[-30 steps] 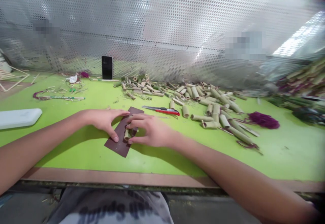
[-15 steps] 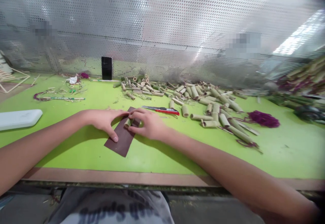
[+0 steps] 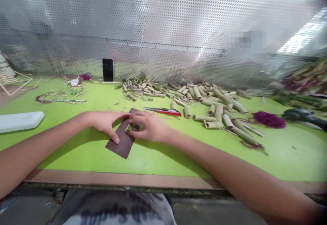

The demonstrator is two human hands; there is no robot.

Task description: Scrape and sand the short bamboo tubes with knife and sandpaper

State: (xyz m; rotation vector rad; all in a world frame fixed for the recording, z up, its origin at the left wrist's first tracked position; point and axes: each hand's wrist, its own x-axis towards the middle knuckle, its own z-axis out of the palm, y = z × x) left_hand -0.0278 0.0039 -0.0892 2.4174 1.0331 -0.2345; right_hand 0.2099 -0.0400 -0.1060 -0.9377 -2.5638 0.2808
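Note:
A dark brown rectangular sheet (image 3: 120,144), which looks like sandpaper, lies slanted on the green tabletop. My left hand (image 3: 103,123) rests on its left side with thumb and fingers spread, the thumb pressing near the lower left edge and the fingertips near the top. Closed around a short bamboo tube (image 3: 128,129), my right hand (image 3: 150,124) has it against the sheet's middle. Most of the tube is hidden by the fingers. Just beyond the right hand lies a red and black utility knife (image 3: 168,112).
Many cut bamboo tubes (image 3: 196,93) are heaped at the back centre and right. Purple fibre (image 3: 269,119) and a black tool (image 3: 301,115) lie farther right. A phone (image 3: 107,70) stands against the perforated metal screen (image 3: 163,31). At left is a white flat device (image 3: 21,121).
My right hand has shifted slightly, and the tube is more covered by its fingers. My left hand holds its place on the sheet. The view has turned a little.

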